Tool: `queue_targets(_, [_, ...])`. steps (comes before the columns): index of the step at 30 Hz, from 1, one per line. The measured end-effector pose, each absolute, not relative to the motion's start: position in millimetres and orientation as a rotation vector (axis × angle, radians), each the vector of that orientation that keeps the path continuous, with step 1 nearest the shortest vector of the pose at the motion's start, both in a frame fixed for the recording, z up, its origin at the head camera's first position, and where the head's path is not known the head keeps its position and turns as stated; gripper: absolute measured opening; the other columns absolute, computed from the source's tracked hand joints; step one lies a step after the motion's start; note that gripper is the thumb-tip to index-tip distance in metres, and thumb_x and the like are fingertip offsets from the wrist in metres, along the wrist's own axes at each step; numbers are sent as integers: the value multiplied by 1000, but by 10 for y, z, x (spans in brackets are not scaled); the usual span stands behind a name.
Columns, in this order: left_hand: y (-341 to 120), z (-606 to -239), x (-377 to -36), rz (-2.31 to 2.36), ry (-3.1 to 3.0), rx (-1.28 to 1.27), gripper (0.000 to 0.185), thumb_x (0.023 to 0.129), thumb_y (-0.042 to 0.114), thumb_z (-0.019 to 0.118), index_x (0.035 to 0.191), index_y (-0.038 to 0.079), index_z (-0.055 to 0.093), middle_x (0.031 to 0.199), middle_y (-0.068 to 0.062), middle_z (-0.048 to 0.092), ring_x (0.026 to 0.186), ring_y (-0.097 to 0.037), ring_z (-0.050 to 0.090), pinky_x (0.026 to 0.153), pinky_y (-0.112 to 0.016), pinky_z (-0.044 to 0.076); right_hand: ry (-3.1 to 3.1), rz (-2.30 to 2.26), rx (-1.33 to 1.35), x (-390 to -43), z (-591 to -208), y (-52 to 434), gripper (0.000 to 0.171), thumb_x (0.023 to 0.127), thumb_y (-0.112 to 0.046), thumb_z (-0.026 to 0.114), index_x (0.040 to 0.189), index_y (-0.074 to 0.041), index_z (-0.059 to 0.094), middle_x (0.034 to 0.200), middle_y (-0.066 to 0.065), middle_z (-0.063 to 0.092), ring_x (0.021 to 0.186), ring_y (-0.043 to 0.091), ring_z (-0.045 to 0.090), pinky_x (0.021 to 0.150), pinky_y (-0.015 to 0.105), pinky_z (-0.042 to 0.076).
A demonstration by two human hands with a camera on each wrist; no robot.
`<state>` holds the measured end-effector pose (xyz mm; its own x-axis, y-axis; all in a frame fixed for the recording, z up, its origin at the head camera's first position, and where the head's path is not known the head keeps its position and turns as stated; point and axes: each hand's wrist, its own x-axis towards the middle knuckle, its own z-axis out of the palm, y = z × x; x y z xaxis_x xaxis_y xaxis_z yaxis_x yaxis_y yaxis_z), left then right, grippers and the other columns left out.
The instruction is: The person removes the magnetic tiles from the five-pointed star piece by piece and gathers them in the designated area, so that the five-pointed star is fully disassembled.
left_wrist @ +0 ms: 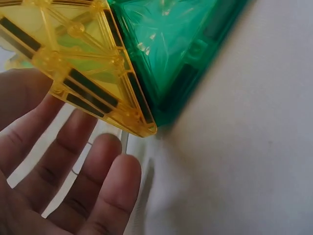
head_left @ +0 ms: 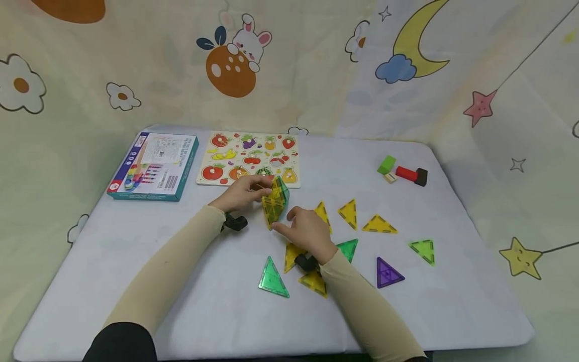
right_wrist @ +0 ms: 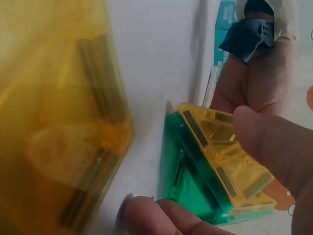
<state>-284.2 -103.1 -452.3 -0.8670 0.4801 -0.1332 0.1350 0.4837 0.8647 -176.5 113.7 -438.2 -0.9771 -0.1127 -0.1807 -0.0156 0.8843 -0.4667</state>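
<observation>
My left hand grips a built shape of yellow and green magnetic tiles, raised on edge above the table. In the left wrist view its yellow triangle meets a green triangle; the other left fingers spread below. My right hand is at the shape's near right side, thumb and forefinger apart. Its thumb overlaps the yellow face in the right wrist view; whether it touches is unclear. Beneath the right wrist lie yellow triangle tiles and a partly covered green one.
More yellow triangles, a purple triangle and a light green one lie to the right. A green triangle lies in front. Behind are a fruit puzzle board, a box and small blocks.
</observation>
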Motion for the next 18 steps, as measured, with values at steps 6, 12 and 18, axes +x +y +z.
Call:
queue_targets(6, [-1010,-4572,-2845,1340,2389,519,25,102,35,66,121,19,68,122,-5,70,108,-24,63,90,-35,59,2875,-666,-38,-1828,-4395,966,64,83,-70,74,105,-10,72,72,1,65,59,17,56,50,28,42])
queue_targets(12, [-1030,-4606,-2809,1377,2379,512,21,104,30,65,120,17,67,120,-5,70,103,-22,66,85,-30,59,2903,-631,-18,-1855,-4401,925,53,84,-65,77,89,-13,66,71,0,60,58,15,53,49,27,37])
queue_targets(18, [-1073,-4610,-2714,1393,2401,509,19,103,29,66,117,16,67,115,-6,69,99,-21,66,83,-29,59,2866,-662,-44,-1875,-4375,993,45,86,-52,80,99,-11,67,74,2,65,62,16,57,53,27,41])
